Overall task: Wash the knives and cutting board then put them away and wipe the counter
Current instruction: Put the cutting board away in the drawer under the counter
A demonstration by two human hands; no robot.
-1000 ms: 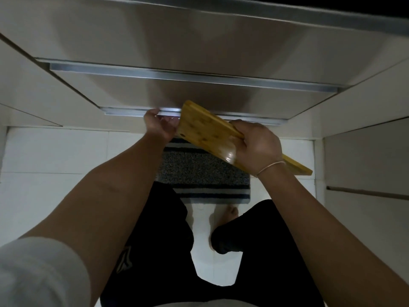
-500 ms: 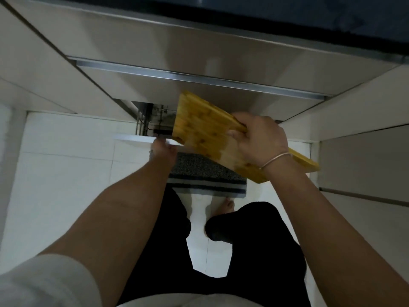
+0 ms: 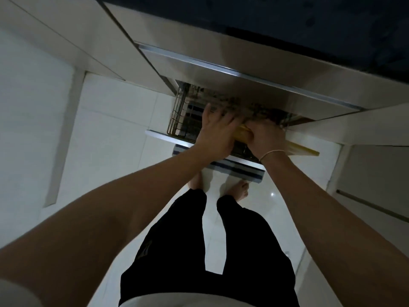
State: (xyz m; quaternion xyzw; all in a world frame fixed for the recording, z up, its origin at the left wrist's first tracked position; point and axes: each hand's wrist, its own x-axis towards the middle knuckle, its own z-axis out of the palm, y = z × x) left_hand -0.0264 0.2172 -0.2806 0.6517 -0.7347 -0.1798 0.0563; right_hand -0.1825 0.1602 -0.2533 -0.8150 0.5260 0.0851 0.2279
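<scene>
The bamboo cutting board (image 3: 307, 150) sits low over the pulled-out drawer (image 3: 159, 135), its near end poking out past the drawer's right front corner while the far end slips in among the wire rack (image 3: 177, 114) inside. The right hand (image 3: 264, 138) has its fingers curled round the board's edge, clenched on it about midway along. The left hand (image 3: 215, 131) lies spread over the board's inner end, fingers fairly straight and blurred, so it looks to be pressing or steadying rather than holding; I cannot tell more than that.

The board looks stiff and flat, of moderate weight for one hand, and if freshly washed it may be slick, so a grip wrapped round the long edge, as now, seems the sound place to hold. It should slide in on edge between the wires; the risk I'd judge is it catching on the rack. The striped mat (image 3: 239, 170) lies on the floor under the drawer front.
</scene>
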